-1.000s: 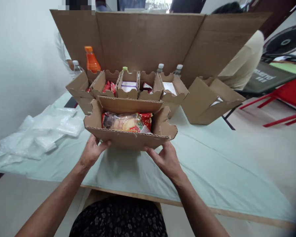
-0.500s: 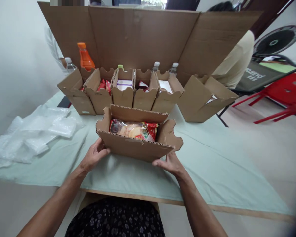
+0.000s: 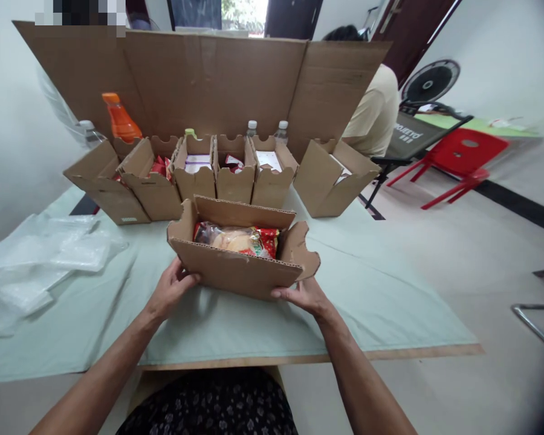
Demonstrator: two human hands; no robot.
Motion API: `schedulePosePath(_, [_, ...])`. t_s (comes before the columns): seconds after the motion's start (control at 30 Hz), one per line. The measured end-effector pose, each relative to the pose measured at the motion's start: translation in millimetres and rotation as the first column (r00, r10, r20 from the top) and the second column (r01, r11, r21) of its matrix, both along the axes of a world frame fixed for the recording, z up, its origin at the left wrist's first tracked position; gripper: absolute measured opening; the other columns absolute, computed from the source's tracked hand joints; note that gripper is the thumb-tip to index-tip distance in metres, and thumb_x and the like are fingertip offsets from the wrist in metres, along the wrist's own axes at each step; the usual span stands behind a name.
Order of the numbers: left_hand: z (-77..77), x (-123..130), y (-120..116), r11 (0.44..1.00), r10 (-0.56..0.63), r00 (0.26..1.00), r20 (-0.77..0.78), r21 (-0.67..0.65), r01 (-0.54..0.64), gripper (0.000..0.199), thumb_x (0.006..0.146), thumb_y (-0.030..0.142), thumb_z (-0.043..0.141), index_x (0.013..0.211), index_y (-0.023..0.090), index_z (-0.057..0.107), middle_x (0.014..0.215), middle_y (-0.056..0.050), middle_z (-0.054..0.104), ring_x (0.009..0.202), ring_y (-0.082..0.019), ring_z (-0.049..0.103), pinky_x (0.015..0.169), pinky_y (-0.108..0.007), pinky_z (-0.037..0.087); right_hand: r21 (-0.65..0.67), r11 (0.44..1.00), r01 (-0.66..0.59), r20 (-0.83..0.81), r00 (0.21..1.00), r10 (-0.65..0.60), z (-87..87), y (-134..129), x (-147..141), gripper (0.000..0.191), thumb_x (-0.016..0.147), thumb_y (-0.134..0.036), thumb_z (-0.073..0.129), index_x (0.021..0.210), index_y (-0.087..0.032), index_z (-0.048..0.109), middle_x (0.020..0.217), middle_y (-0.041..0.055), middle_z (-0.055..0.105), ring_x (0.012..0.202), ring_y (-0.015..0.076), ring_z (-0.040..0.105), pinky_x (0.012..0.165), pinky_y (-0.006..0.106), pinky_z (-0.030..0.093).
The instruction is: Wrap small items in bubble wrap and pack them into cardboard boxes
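Note:
Between my two hands is an open cardboard box [image 3: 240,275] with notched end walls, its flaps up. Inside it lies a clear and red snack packet [image 3: 240,240] with pale round pieces showing. My left hand [image 3: 174,287] grips the box's lower left corner, thumb on the front wall and the other fingers partly hidden beneath. At the lower right corner, my right hand [image 3: 306,295] holds it the same way, its fingers mostly behind the cardboard. I cannot tell whether the box rests on the green tablecloth [image 3: 358,302] or is lifted slightly.
Several similar cardboard boxes [image 3: 233,181] with packets stand in a row behind. Behind them are an orange bottle [image 3: 121,121], clear bottles and a tall cardboard panel [image 3: 213,84]. Bubble wrap [image 3: 49,260] lies left. A person's sleeve [image 3: 374,115] and red chair [image 3: 457,157] are right.
The view has turned to the right, so the background sits further left in the picture. Both hands keep hold of the box, which appears slightly further right relative to the row behind.

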State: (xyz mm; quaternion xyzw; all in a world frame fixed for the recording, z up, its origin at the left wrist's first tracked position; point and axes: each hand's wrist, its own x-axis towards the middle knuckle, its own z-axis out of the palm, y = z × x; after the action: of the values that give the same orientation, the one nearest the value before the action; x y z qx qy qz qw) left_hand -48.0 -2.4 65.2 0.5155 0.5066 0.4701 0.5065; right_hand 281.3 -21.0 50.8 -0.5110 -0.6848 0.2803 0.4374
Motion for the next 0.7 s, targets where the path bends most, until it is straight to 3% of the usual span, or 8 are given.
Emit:
schedulePosePath(0.1, [2.7, 25, 12, 0.995, -0.100, 0.994, 0.038, 0.010, 0.099, 0.048, 0.065, 0.035, 0.077, 0.109, 0.018, 0.067, 0.106, -0.006, 0.072, 0.105, -0.027, 0.063, 0.089, -0.035, 0.053, -0.077, 0.992, 0.098, -0.047, 0.994, -0.102, -7.3, -14, 24, 0.095, 0.059, -0.073, 0.087, 0.133, -0.018, 0.063, 0.133, 0.0166, 0.066, 0.133, 0.0404, 0.057, 0.117, 0.058, 0.043])
schedulePosePath(0.23, [4.6, 62, 32, 0.955, -0.298, 0.953, 0.051, 0.019, 0.297, 0.053, 0.067, 0.032, 0.075, 0.116, 0.016, 0.067, 0.113, -0.008, 0.073, 0.110, -0.029, 0.063, 0.093, -0.038, 0.053, -0.081, 0.965, 0.250, -0.069, 0.964, -0.256, -14.7, -45, 59, 0.071, 0.062, -0.063, 0.089, 0.116, -0.021, 0.070, 0.114, 0.0123, 0.074, 0.114, 0.0362, 0.067, 0.105, 0.055, 0.054])
schedulePosePath(0.3, [2.3, 80, 40, 0.909, -0.415, 0.908, 0.056, 0.051, 0.413, 0.059, 0.069, 0.034, 0.075, 0.124, 0.016, 0.064, 0.122, -0.011, 0.072, 0.116, -0.031, 0.063, 0.096, -0.040, 0.053, -0.048, 0.928, 0.369, -0.099, 0.923, -0.372, -14.8, -61, 71, 0.067, 0.065, -0.059, 0.089, 0.116, -0.021, 0.070, 0.107, 0.0108, 0.075, 0.108, 0.0346, 0.069, 0.100, 0.055, 0.057])
schedulePosePath(0.4, [-11.4, 101, 47, 0.844, -0.533, 0.844, 0.057, 0.106, 0.526, 0.075, 0.075, 0.037, 0.074, 0.144, 0.017, 0.053, 0.141, -0.016, 0.064, 0.128, -0.034, 0.060, 0.105, -0.046, 0.052, 0.025, 0.845, 0.534, -0.162, 0.836, -0.524, -8.0, -74, 77, 0.076, 0.065, -0.055, 0.090, 0.127, -0.021, 0.063, 0.114, 0.0117, 0.073, 0.107, 0.0340, 0.069, 0.098, 0.058, 0.057])
schedulePosePath(0.5, [-33.6, 109, 47, 0.887, -0.449, 0.893, -0.034, 0.105, 0.450, 0.083, 0.076, 0.034, 0.074, 0.153, 0.016, 0.045, 0.149, -0.021, 0.059, 0.135, -0.036, 0.058, 0.112, -0.053, 0.047, 0.090, 0.771, 0.630, -0.227, 0.767, -0.600, 3.3, -71, 79, 0.082, 0.066, -0.053, 0.089, 0.134, -0.020, 0.057, 0.125, 0.0137, 0.068, 0.112, 0.0336, 0.068, 0.102, 0.061, 0.053])
schedulePosePath(0.57, [-45.7, 108, 45, 0.912, -0.374, 0.919, -0.127, 0.126, 0.389, 0.077, 0.078, 0.030, 0.071, 0.150, 0.016, 0.049, 0.147, -0.020, 0.060, 0.135, -0.034, 0.059, 0.114, -0.053, 0.046, 0.140, 0.713, 0.687, -0.269, 0.720, -0.640, 9.0, -61, 84, 0.088, 0.064, -0.053, 0.090, 0.137, -0.022, 0.051, 0.130, 0.0133, 0.064, 0.118, 0.0330, 0.065, 0.106, 0.062, 0.050])
schedulePosePath(0.7, [-52.6, 105, 40, 0.871, -0.361, 0.890, -0.280, 0.239, 0.428, 0.057, 0.081, 0.023, 0.064, 0.138, 0.016, 0.062, 0.140, -0.017, 0.065, 0.127, -0.030, 0.063, 0.111, -0.048, 0.051, 0.173, 0.623, 0.763, -0.309, 0.643, -0.701, 9.9, -30, 98, 0.095, 0.061, -0.054, 0.090, 0.138, -0.026, 0.042, 0.133, 0.0107, 0.058, 0.121, 0.0307, 0.062, 0.101, 0.056, 0.053])
